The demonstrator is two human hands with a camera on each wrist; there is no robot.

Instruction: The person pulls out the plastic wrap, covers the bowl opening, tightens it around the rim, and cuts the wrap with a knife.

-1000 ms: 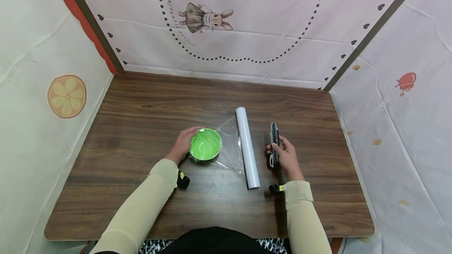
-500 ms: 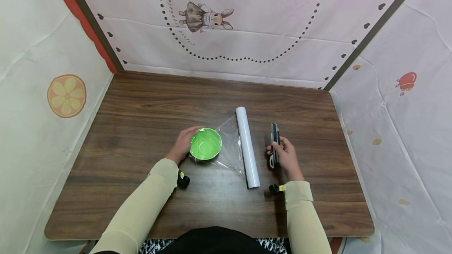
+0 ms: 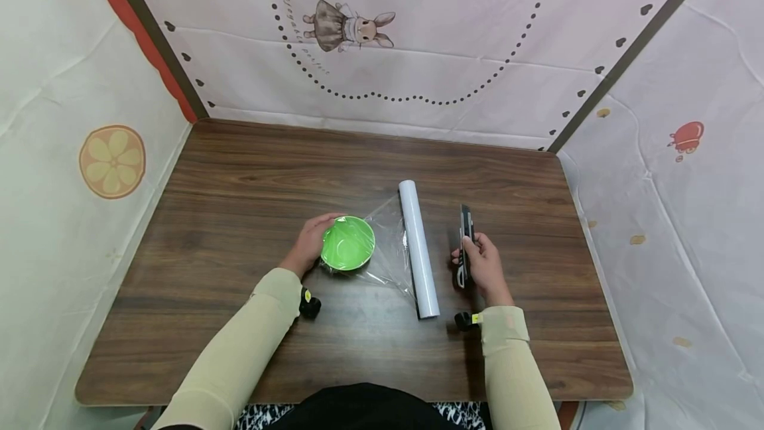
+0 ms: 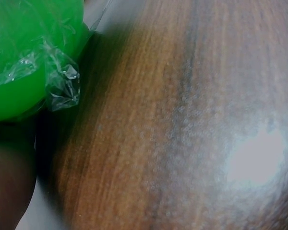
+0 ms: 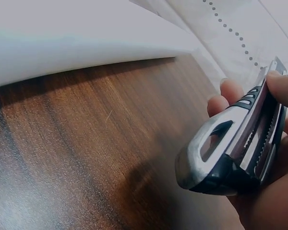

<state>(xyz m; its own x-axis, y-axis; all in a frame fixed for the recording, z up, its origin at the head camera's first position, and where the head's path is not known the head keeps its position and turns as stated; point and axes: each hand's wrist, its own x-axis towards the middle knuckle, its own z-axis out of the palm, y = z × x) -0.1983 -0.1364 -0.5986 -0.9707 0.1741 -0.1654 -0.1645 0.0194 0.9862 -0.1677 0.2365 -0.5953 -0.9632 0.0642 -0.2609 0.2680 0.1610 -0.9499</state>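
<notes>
A green bowl (image 3: 349,244) with clear plastic film over its top stands on the table; in the left wrist view the wrapped bowl (image 4: 19,91) fills the upper left corner. My left hand (image 3: 309,241) holds its left side, fingers at the far rim. From the bowl a sheet of cling film (image 3: 389,237) runs right to a white roll (image 3: 420,251) lying lengthwise. To the right of the roll, my right hand (image 3: 485,267) grips a box cutter (image 3: 465,244), its front end pointing away from me. In the right wrist view the thumb lies along the box cutter (image 5: 235,139).
The brown wooden table (image 3: 262,171) has a printed cloth wall (image 3: 453,32) behind it and more cloth at both sides. Small black wrist cameras are strapped to both sleeves.
The box cutter has turned a little in my right hand and shifted slightly right, and the thumb has moved a little up along it. The left hand, bowl and roll stay put.
</notes>
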